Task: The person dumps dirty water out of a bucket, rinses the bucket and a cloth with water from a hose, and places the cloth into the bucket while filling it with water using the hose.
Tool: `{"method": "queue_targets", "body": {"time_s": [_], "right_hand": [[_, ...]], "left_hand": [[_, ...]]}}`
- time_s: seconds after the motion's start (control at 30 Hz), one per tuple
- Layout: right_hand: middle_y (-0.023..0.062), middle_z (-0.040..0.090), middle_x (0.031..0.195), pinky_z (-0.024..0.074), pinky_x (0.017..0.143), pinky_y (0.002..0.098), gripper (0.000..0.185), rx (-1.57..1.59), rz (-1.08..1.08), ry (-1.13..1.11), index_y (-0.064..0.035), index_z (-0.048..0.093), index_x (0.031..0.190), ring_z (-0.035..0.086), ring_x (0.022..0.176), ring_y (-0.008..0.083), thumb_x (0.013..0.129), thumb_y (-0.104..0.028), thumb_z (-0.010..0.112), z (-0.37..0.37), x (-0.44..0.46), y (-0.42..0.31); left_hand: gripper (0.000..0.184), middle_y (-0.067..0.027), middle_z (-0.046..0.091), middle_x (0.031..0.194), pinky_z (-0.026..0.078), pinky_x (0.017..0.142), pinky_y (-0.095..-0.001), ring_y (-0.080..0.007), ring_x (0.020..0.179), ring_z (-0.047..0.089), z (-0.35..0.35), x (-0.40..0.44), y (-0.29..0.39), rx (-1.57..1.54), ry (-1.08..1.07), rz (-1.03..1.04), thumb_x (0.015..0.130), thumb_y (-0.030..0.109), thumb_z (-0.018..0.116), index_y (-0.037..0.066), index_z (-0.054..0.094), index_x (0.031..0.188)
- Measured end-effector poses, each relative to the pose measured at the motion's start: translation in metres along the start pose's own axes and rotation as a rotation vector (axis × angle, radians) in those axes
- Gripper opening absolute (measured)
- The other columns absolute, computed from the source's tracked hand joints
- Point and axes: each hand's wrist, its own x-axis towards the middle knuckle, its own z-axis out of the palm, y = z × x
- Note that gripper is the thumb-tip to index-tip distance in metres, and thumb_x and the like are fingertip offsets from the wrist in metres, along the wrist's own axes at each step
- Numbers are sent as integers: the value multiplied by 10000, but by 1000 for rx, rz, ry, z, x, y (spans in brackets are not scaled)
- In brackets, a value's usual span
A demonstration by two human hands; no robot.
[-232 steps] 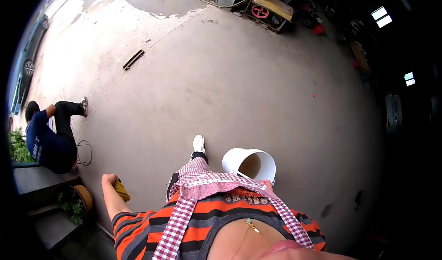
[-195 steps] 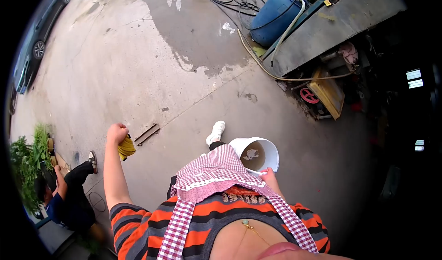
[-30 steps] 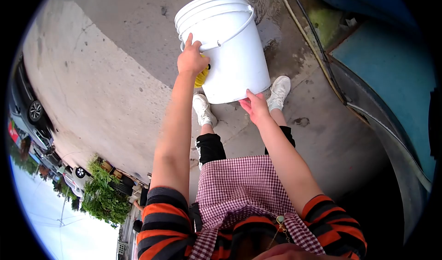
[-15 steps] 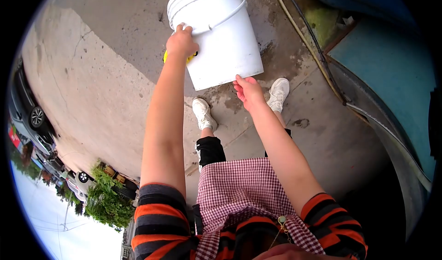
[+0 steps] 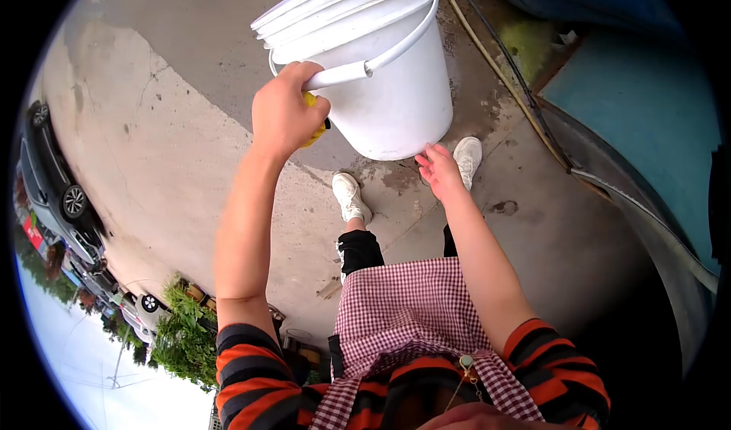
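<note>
White bucket [image 5: 396, 87], just swung nearer and looming larger, out ahead of the white shoes [image 5: 350, 196], seemingly hung mostly from its handle [image 5: 346, 74] now. Clamping handle and yellow bundle [image 5: 315, 134] in the left hand [image 5: 285, 114], arm stretched forward! Reaching low with the right hand [image 5: 442, 171], fingers loose and parted by the base, contact hard to tell.

Bucket [image 5: 388, 99] ahead of the shoes [image 5: 350, 194]

The bucket [image 5: 392, 106] is smooth white plastic with a soft sheen, its rim ribbed. Near, the apron [image 5: 407, 301] is matt checked cloth. The ground [image 5: 190, 156] looks like rough, pitted concrete; at left, the car [image 5: 52, 177] is glossy.
</note>
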Motion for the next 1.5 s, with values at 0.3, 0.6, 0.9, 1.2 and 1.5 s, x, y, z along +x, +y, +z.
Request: {"method": "queue_targets", "body": {"time_s": [0.3,0.6,0.9,1.2,1.5], "right_hand": [[32,420,1275,381,923,407,490,470,-171,-349,-134,377,1267,405,1166,211,890,-445,348,2,-5,-40],[55,465,1199,425,884,372,428,453,-75,-316,-82,414,1204,466,1083,203,901,-380,357,-1,-12,-32],[39,496,991,426,782,306,448,15,13,-115,-140,399,1218,500,892,174,806,-158,573,-10,-10,11],[86,458,1140,396,761,246,592,-283,-256,77,-163,425,1245,473,901,149,714,95,464,-139,-54,-61],[103,611,921,472,698,280,243,-829,-404,258,-14,536,1036,587,790,155,815,-108,576,-224,38,-156]], "left_hand": [[206,-41,558,756,455,590,-337,-244,662,549,-17,-72,75,24,37,85,602,96,635,84,596,804],[179,-24,559,765,447,599,-333,-241,681,534,35,-69,70,19,74,66,600,80,627,93,593,775],[221,-38,589,823,471,673,-332,-250,772,570,91,-100,8,-84,-9,-59,596,77,616,96,634,816],[402,-81,527,1143,483,754,-345,-267,881,583,74,-188,78,-220,-142,-262,639,101,640,90,593,1038],[347,-57,574,982,447,708,-226,-97,755,531,190,-172,173,-1786,-368,-734,778,-11,487,-5,523,1122]]}}
